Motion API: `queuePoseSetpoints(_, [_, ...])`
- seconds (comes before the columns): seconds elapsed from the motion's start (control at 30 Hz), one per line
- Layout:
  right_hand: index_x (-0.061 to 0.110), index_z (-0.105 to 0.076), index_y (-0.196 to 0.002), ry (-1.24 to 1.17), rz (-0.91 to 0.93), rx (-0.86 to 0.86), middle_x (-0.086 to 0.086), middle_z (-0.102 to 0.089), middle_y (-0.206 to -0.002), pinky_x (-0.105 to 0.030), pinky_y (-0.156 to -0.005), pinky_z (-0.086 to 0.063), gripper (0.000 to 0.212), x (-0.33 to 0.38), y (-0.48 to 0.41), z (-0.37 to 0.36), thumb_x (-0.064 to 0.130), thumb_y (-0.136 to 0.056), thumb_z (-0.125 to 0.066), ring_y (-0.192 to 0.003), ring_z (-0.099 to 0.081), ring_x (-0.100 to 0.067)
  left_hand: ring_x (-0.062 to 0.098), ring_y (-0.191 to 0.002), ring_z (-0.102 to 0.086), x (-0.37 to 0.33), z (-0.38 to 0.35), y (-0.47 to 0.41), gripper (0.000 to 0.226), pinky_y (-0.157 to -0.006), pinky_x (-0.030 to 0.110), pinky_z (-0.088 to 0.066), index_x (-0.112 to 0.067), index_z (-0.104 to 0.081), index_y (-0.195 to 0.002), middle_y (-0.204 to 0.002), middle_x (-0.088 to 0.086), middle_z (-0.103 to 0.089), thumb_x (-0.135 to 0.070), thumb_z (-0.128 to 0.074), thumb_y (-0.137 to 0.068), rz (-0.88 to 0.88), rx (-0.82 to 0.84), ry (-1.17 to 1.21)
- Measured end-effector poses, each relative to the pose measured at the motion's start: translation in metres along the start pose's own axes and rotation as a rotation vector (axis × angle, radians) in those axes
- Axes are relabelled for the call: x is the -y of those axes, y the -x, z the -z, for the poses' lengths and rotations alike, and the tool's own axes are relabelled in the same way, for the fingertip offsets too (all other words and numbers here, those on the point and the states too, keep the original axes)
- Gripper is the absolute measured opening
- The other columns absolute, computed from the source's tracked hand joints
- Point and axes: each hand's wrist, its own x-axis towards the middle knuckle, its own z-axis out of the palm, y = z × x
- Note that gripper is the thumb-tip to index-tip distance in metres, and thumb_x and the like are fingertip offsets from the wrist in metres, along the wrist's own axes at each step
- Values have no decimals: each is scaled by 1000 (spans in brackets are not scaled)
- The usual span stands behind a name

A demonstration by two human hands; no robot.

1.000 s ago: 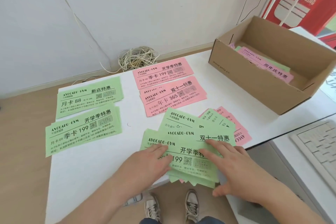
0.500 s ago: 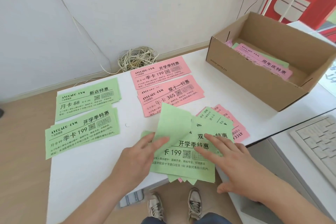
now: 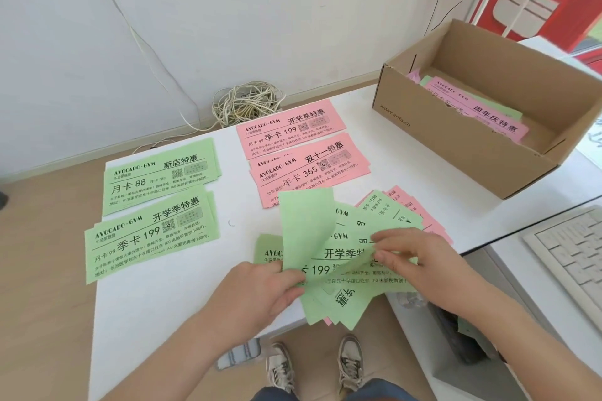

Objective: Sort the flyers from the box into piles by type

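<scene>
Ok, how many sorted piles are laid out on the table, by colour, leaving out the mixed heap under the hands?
Green: 2, far green pile and near green pile
Pink: 2, far pink pile and near pink pile
Total: 4

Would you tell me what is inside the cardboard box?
The cardboard box holds a pink flyer on top and a green flyer peeking out beside it; the top sheet and near wall hide anything underneath.

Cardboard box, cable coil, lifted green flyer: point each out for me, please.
Cardboard box [image 3: 456, 140]: head view, front outer wall.
Cable coil [image 3: 246, 104]: head view, middle of the tangle.
Lifted green flyer [image 3: 306, 225]: head view, blank back side.
</scene>
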Motion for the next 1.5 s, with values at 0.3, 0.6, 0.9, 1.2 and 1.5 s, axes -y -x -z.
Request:
queuePoseSetpoints(0.3, [35, -59, -114, -318, -274, -215, 19, -68, -99, -17, -77, -47, 21, 5, 3, -18, 35, -94, -53, -98, -62, 0, 7, -49, -51, 4, 7, 0, 12, -53, 16, -38, -34, -53, -81, -53, -16, -53, -38, -55, -91, 429, 18, 397])
queuePoseSetpoints(0.6, [30, -62, -111, -791, -453, 47, -4, -75, -98, -36, -80, -54, 61, 57, -11, -18, 71, -75, -35, -88, -71, -20, 15, -36, -36, -8, 25, 10, 29, -33, 22, -26, -21, -45, -73, -45, -5, -38, -23, -74, -72, 113, -29, -2])
queuePoseSetpoints(0.9, [29, -60, -122, -346, -461, 186, -12, -68, -113, -35, -82, -57, 81, 78, -30, -32, 84, -62, -56, -94, -68, -29, 17, -62, -64, -8, 17, 32, 34, -33, 18, -40, -23, -63, -75, -85, 2, -69, -17, -73, -43, -134, 249, -124])
queuePoseSetpoints(1.2, [50, -54, -114, 155, -295, 219, 9, -55, -85, -19, -68, -49, 37, 112, -31, -23, 19, -94, -56, -79, -58, -5, 19, -93, -68, 14, 28, 63, 61, -52, 27, -55, -50, -16, -144, -150, 8, -36, -27, -41, -94, -194, 87, 78])
queuePoseSetpoints(1.5, [59, -61, -101, 98, -10, 247, 24, -58, -67, -10, -66, -43, 44, 168, -53, -13, 16, -92, -61, -64, -53, 5, -7, -134, -30, 75, 72, 113, 122, -106, 29, -34, -52, -14, -142, -147, -31, -27, -68, -83, -43, 662, -347, 1104])
